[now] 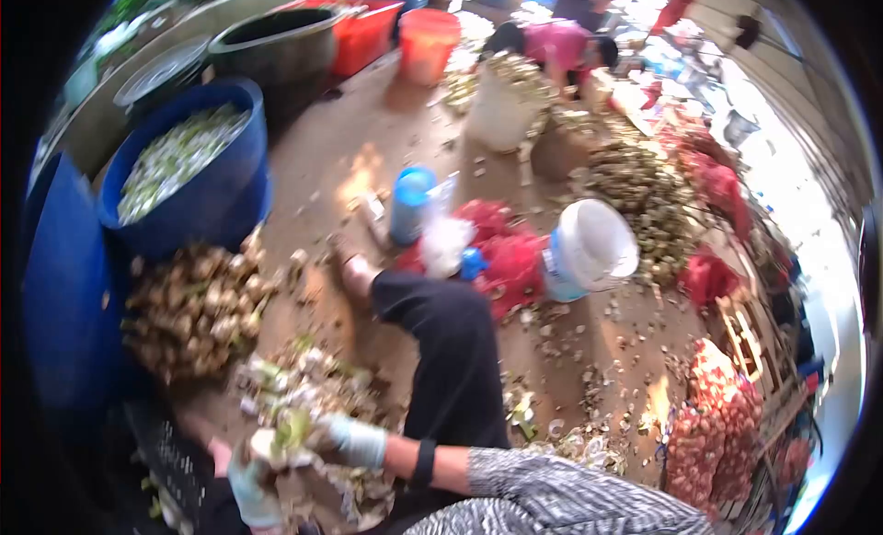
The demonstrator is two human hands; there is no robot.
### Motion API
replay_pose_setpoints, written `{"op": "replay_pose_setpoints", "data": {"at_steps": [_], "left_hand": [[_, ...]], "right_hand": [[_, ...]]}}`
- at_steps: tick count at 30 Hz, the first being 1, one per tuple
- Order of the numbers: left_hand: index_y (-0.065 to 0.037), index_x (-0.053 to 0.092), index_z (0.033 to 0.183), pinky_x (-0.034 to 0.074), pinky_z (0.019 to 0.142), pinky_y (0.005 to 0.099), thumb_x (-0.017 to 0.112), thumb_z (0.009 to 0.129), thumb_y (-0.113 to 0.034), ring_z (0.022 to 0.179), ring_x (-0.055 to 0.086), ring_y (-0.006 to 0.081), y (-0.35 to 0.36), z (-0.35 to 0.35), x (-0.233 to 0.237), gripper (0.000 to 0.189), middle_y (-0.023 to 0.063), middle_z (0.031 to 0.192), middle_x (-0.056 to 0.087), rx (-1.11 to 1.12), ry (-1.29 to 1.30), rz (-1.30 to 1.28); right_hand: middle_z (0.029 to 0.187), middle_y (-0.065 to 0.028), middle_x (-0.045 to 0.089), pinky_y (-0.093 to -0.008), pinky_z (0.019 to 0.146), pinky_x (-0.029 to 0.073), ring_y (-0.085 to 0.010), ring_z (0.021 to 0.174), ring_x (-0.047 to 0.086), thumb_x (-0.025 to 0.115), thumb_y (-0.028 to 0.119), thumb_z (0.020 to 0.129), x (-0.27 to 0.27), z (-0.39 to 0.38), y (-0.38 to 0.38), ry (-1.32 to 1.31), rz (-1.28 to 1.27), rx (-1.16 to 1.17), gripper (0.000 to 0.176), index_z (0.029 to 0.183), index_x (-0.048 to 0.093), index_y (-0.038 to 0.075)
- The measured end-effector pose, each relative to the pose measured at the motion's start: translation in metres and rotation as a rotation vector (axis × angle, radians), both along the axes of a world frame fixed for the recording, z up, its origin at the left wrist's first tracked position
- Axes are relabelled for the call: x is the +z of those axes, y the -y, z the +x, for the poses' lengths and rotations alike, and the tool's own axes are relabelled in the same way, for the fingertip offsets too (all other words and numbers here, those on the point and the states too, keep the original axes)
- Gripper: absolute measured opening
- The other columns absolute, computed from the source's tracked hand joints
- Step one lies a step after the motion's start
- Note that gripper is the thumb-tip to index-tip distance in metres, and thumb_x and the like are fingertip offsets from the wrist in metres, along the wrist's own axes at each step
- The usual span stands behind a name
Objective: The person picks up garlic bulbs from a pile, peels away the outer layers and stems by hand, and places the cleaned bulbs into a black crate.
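Note:
Low at the left, my gloved left hand (255, 492) is closed around a white bulb (267, 445), its kind blurred. Pale green layers (292, 430) stick out on its right side. My right hand (354, 441), in a light glove with a dark band on the wrist, is closed against those layers; what its fingers grip is hidden. Just beyond both hands lies a heap of white and green peelings (303, 383). Farther off at the left is a pile of brownish bulbs (198, 310).
A blue tub (262, 158) of pale green-white pieces stands at the left. Ahead are a blue jug (409, 204), red netting (510, 268) and a tilted white bucket (556, 254). Filled net sacks (713, 434) stand at the right. Another person (561, 43) bends at the back.

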State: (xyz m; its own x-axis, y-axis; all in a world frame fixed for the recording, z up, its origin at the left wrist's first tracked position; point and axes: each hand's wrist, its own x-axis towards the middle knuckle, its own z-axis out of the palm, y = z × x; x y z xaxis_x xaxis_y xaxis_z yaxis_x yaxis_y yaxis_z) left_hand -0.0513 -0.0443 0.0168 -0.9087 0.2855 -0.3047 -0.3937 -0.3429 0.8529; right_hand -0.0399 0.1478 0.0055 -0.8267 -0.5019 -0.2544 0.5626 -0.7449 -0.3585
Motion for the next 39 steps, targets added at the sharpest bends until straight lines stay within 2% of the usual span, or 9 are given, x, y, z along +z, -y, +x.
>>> {"op": "replay_pose_setpoints", "data": {"at_steps": [2, 5, 9, 13, 19, 23, 27, 31, 39], "left_hand": [[0.000, 0.046, 0.114, 0.050, 0.075, 0.0338, 0.055, 0.084, -0.019, 0.086, 0.060, 0.0239, -0.012, -0.003, 0.017, 0.037, 0.0130, 0.102, 0.057, 0.052, 0.045, 0.112], [0.003, 0.042, 0.122, 0.045, 0.088, 0.0350, 0.064, 0.074, -0.017, 0.102, 0.054, 0.0249, -0.005, -0.008, -0.010, 0.056, 0.0137, 0.114, 0.053, 0.098, 0.115, 0.184], [0.002, 0.048, 0.111, 0.049, 0.075, 0.0298, 0.069, 0.070, -0.011, 0.085, 0.058, 0.0183, -0.001, -0.011, -0.039, 0.048, 0.0069, 0.095, 0.058, 0.128, 0.079, -0.041], [0.002, 0.052, 0.104, 0.049, 0.077, 0.0380, 0.066, 0.077, -0.020, 0.084, 0.058, 0.0242, -0.010, -0.011, -0.038, 0.038, 0.0108, 0.091, 0.059, 0.305, 0.298, 0.484], [0.000, 0.052, 0.107, 0.048, 0.079, 0.0410, 0.066, 0.076, -0.028, 0.089, 0.057, 0.0270, -0.009, -0.009, -0.040, 0.044, 0.0134, 0.100, 0.058, 0.312, 0.261, 0.513], [-0.003, 0.054, 0.102, 0.048, 0.078, 0.0419, 0.067, 0.076, -0.029, 0.086, 0.058, 0.0267, -0.009, -0.015, -0.056, 0.040, 0.0115, 0.095, 0.060, 0.456, 0.369, 0.583], [-0.003, 0.057, 0.094, 0.049, 0.078, 0.0430, 0.065, 0.077, -0.031, 0.090, 0.059, 0.0264, -0.005, -0.018, -0.030, 0.033, 0.0108, 0.092, 0.061, 0.501, 0.125, 0.635], [-0.003, 0.057, 0.094, 0.052, 0.072, 0.0385, 0.065, 0.078, -0.030, 0.080, 0.061, 0.0272, 0.012, -0.018, -0.043, 0.032, 0.0113, 0.087, 0.062, 0.555, 0.209, 0.387], [-0.011, 0.061, 0.093, 0.047, 0.071, 0.0430, 0.067, 0.073, -0.031, 0.078, 0.059, 0.0217, 0.054, -0.020, -0.046, 0.029, 0.0024, 0.088, 0.064, 0.762, 0.256, 0.675]], "right_hand": [[0.092, -0.0039, 0.060, -0.0238, 0.067, 0.049, -0.0107, 0.079, 0.057, 0.058, 0.006, 0.079, -0.012, -0.008, -0.003, 0.015, 0.044, -0.030, 0.023, 0.100, 0.057, -0.001], [0.096, -0.0054, 0.062, -0.0277, 0.072, 0.049, -0.0147, 0.082, 0.059, 0.060, 0.005, 0.078, -0.036, -0.013, 0.000, 0.131, -0.051, 0.029, 0.024, 0.101, 0.059, 0.002], [0.080, -0.0106, 0.061, -0.0316, 0.067, 0.049, -0.0273, 0.075, 0.060, 0.066, 0.000, 0.065, -0.032, -0.014, -0.003, -0.097, 0.566, 0.120, 0.027, 0.091, 0.061, 0.002], [0.077, -0.0074, 0.061, -0.0297, 0.057, 0.050, -0.0201, 0.061, 0.060, 0.062, 0.006, 0.076, -0.047, -0.024, -0.006, -0.291, 0.646, 0.033, 0.019, 0.093, 0.057, -0.001], [0.081, -0.0048, 0.061, -0.0236, 0.059, 0.048, -0.0110, 0.065, 0.057, 0.057, 0.011, 0.081, -0.041, -0.027, -0.004, -0.056, 0.437, 0.043, 0.024, 0.101, 0.056, -0.001], [0.081, -0.0045, 0.061, -0.0259, 0.064, 0.044, -0.0129, 0.069, 0.054, 0.057, 0.010, 0.078, -0.015, -0.031, 0.010, -0.404, 0.912, 0.135, 0.023, 0.100, 0.059, 0.001], [0.090, -0.0212, 0.059, -0.0403, 0.072, 0.047, -0.0379, 0.083, 0.057, 0.055, 0.019, 0.073, -0.078, -0.028, -0.006, -0.626, 1.756, 0.418, 0.023, 0.089, 0.062, 0.003], [0.087, -0.0206, 0.061, -0.0400, 0.073, 0.047, -0.0359, 0.083, 0.059, 0.052, 0.012, 0.070, -0.064, -0.018, -0.003, -0.625, 1.736, 0.695, 0.024, 0.090, 0.063, 0.006], [0.082, -0.0189, 0.061, -0.0398, 0.069, 0.047, -0.0351, 0.077, 0.058, 0.051, 0.013, 0.071, -0.040, 0.000, -0.026, -0.691, 1.441, 0.807, 0.022, 0.088, 0.063, 0.006]]}}
